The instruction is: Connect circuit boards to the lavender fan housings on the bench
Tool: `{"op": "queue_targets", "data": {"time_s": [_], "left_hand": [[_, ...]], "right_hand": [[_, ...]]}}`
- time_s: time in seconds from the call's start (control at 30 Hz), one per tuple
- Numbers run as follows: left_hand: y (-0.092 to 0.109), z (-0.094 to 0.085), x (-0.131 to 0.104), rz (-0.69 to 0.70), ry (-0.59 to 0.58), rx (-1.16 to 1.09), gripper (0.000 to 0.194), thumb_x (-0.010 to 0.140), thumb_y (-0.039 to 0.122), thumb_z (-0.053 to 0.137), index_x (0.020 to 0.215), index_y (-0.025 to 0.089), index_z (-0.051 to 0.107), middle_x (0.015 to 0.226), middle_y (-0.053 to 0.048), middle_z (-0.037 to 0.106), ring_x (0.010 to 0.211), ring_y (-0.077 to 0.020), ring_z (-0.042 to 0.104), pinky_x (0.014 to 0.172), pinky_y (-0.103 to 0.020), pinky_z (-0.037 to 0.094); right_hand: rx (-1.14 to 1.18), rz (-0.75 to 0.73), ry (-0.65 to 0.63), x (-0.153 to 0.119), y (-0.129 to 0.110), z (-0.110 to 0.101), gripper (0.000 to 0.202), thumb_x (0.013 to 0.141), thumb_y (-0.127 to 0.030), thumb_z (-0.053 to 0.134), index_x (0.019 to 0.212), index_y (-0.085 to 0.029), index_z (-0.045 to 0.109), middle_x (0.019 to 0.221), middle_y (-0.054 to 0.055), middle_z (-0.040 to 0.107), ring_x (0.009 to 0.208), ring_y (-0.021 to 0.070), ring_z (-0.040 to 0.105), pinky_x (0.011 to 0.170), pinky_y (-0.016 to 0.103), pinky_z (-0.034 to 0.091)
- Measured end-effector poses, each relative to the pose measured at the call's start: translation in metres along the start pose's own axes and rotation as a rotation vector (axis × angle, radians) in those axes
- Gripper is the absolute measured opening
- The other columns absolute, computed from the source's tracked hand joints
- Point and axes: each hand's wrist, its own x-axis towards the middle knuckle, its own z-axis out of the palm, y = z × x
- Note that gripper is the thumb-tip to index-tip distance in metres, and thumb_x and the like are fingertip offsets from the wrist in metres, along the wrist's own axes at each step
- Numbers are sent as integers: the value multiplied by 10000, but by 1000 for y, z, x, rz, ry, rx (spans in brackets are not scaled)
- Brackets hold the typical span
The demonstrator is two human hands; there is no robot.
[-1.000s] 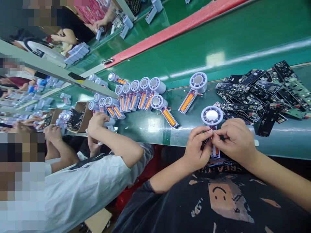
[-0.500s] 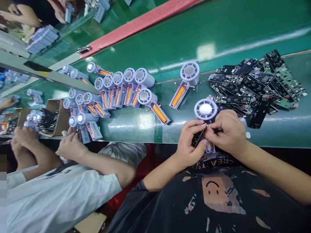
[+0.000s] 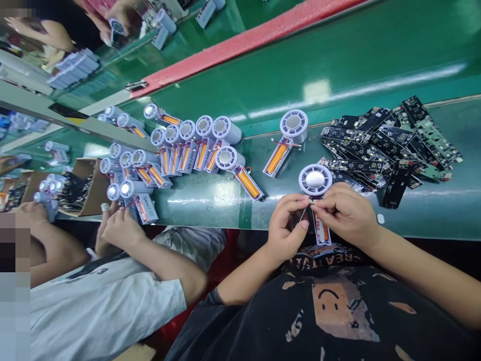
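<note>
My left hand (image 3: 287,228) is closed on a dark circuit board (image 3: 302,214), seen nearly edge-on between thumb and fingers. My right hand (image 3: 345,213) pinches a small pale wire connector (image 3: 311,201) at the board's upper end, where the fingertips of both hands meet. The fingers cover most of the connector. Just beyond them lies a white handheld fan (image 3: 315,179), its round head facing up. Its open handle points toward my body and shows an orange battery (image 3: 320,225), partly behind my right fingers.
Loose circuit boards (image 3: 368,145) are heaped at the right. Another open fan (image 3: 293,125) lies beyond my hands, and several more (image 3: 188,135) stand in rows to the left. A co-worker's hands (image 3: 120,225) work at the left, near a cardboard box (image 3: 92,188). A red rail (image 3: 225,55) crosses the back.
My hands have shifted slightly left, still together at the connector. The fan handle beneath shows more. The view has tilted a little, and the co-worker's second hand has come into view.
</note>
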Motion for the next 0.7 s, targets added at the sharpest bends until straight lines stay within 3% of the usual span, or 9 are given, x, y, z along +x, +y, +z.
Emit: {"op": "queue_targets", "data": {"time_s": [0.13,0.3,0.47,0.57,0.7], "left_hand": [[0,-1,2,-48,9,-156,266,987,329,603,1245,268,627,1254,-85,580,836,-115,625,692,-241,581],[3,-2,4,-116,-43,-157,334,983,348,617,1309,275,603,1270,-84,563,759,-83,615,733,-267,598],[4,-1,1,-75,-61,-50,334,989,355,594,1311,274,619,1303,-106,568,902,-155,664,738,-296,612],[6,5,-2,-31,-8,130,329,992,332,583,1308,251,626,1296,-120,607,1110,-231,648,880,-376,609],[9,16,-3,21,51,163,313,1002,270,575,1312,266,619,1275,-98,642,1201,-233,629,1046,-456,546]], "right_hand": [[5,14,-27,1,-1,-1,50,943,-171,642,946,-218,627,665,-36,618,668,146,627,666,297,480],[37,102,-48,2,-3,-5,79,933,-168,633,881,-228,635,671,-32,621,657,133,617,632,278,472],[60,143,-15,0,-2,-4,97,910,-174,654,830,-224,628,647,-40,596,603,121,581,574,265,447],[32,72,34,-1,-2,-3,130,909,-156,658,810,-229,613,603,-51,570,581,123,570,586,276,446],[14,32,89,-3,-4,-2,142,922,-132,649,826,-225,599,617,-45,580,603,126,588,633,285,476]]}}
